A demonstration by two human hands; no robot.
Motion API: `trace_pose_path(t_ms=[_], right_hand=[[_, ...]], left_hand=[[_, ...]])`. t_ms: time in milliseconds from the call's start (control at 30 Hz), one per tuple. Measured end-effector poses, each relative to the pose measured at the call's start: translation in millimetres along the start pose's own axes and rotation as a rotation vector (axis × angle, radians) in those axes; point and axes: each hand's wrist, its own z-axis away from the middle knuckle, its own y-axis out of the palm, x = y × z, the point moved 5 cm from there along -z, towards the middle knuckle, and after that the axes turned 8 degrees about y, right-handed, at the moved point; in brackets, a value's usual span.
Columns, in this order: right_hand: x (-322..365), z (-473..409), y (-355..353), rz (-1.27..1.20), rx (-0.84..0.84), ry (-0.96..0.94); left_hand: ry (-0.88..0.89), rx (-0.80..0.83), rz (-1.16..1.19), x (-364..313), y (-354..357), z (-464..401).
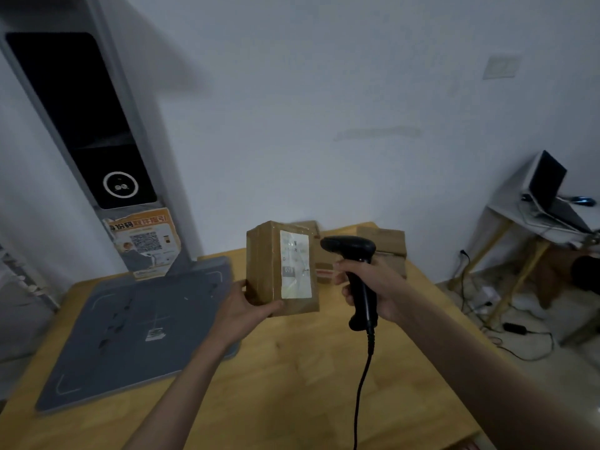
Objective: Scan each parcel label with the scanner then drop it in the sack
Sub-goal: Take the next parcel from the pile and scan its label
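One parcel [281, 267] gripped upright in left hand [242, 306], one white label [295, 264] facing one black scanner [354, 274] just right of it, right hand [373, 287] wrapped round handle, about three boxes [383, 245] behind parcel on wooden surface [292, 368]

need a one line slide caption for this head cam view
Left hand holds a cardboard parcel upright while the right hand aims a black corded barcode scanner at its label.

A brown cardboard parcel [281, 267], wrapped in clear tape, is held upright above the counter, its white label [295, 265] facing right toward the scanner [356, 277]. The scanner is black, pistol-shaped, its head level with the label and just beside it, its cable hanging down. More brown parcels [382, 251] lie stacked behind on the counter.
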Motion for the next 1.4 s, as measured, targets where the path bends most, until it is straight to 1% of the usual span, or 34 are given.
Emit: trace_pose_path(t_ms=[200, 300, 433, 567, 667, 767, 967, 1100, 1267, 1400], right_hand=[[-43, 16, -60, -0.126, -0.167, 0.05], [-63, 34, -91, -0.149, -0.239, 0.064], [-100, 73, -131, -0.223, -0.311, 0.106], [-149, 128, -167, -0.369, -0.373, 0.129], [-197, 173, -198, -0.43, -0.52, 0.161], [-247, 214, -224, -0.544, -0.659, 0.183], [-340, 299, -256, -0.735, -0.867, 0.271], [-395, 349, -272, -0.841, -0.996, 0.359], [-441, 395, -286, -0.932, -1.125, 0.418], [-474, 415, -295, -0.965, -1.177, 0.466]], left_hand=[[0.013, 0.138, 0.006, -18, 52, 16], [0.023, 0.198, 0.001, -32, 83, 28], [0.041, 0.305, -0.007, -49, 134, 54], [0.105, 0.472, -0.08, -67, 199, 92], [0.146, 0.6, -0.133, -71, 252, 126], [0.158, 0.72, -0.18, -72, 302, 166], [0.194, 0.966, -0.233, -65, 394, 237], [0.274, 1.116, -0.356, -70, 451, 286], [0.339, 1.284, -0.447, -76, 513, 331], [0.368, 1.403, -0.545, -73, 552, 357]])
